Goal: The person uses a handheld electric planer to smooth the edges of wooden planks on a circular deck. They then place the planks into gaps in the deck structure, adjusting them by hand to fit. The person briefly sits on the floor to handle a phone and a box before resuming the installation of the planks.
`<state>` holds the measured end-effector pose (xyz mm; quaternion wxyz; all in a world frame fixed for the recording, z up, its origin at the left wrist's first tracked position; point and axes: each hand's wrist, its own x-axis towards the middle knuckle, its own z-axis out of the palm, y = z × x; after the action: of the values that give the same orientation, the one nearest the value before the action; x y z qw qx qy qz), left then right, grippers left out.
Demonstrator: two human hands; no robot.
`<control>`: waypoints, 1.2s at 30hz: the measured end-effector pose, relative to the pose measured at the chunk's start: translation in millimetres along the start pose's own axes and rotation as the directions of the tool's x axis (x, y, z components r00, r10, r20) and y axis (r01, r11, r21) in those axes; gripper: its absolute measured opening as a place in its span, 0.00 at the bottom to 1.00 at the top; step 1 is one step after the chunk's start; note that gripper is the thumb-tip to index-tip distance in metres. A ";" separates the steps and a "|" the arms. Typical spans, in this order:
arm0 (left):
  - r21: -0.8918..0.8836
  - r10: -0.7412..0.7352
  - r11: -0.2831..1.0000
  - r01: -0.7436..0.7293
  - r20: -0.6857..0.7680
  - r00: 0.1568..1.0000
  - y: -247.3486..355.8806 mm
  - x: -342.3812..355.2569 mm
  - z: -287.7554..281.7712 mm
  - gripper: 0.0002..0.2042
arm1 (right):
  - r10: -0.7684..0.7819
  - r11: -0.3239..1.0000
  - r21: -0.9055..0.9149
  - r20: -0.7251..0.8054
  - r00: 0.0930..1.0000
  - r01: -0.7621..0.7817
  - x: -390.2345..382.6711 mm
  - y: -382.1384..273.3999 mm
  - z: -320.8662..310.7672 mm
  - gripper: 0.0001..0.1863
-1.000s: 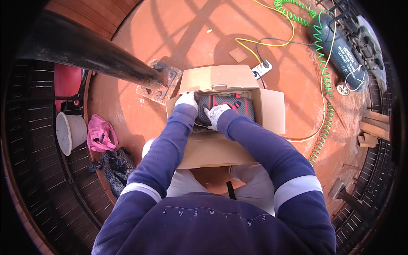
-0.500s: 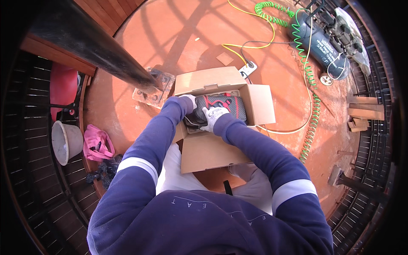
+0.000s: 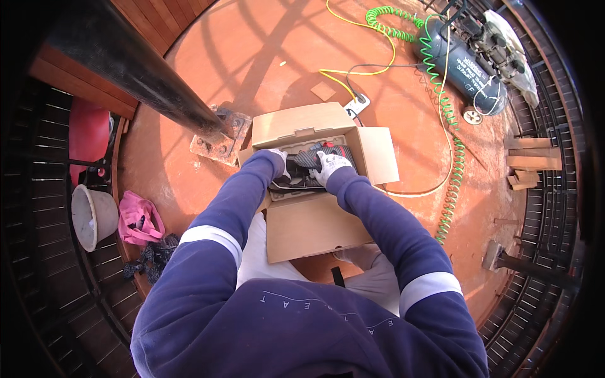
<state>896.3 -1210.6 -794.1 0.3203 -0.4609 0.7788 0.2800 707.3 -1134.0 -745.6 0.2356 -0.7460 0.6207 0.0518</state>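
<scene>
A cardboard box (image 3: 318, 223) stands on the floor before me with its flaps spread. Inside it a moulded grey-brown tray (image 3: 340, 140) shows around a dark grey patterned bag (image 3: 307, 159) with red trim. My right hand (image 3: 331, 165), in a white glove, bends its fingers over the near side of the bag. At the box's left end is my gloved left hand (image 3: 279, 162), fingers curled beside the bag; what they hold is hidden. Dark items (image 3: 296, 178) lie low in the box, too shadowed to name.
A thick black post (image 3: 170, 88) on a bolted base rises left of the box. At the right are an air compressor (image 3: 469, 69), a green coiled hose (image 3: 449, 189) and wood blocks (image 3: 535, 155). A power strip (image 3: 357, 106) lies behind the box; a bucket (image 3: 94, 217) stands left.
The bag has shifted back and tipped within the box, so more of the tray and dark items shows. My right hand has moved with it; the whole view has shifted slightly.
</scene>
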 end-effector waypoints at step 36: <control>-0.796 0.075 -0.022 -0.604 -0.604 0.793 3.2 -198.2 -1.7 0.28 | -0.256 0.150 0.898 -0.368 0.894 0.413 -54.4 -59.6 -123.4 0.41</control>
<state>966.3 -1103.8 -642.5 -0.3185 -0.3816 0.5152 0.6982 725.2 -1129.3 -599.3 0.6069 -0.5601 0.3508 -0.4414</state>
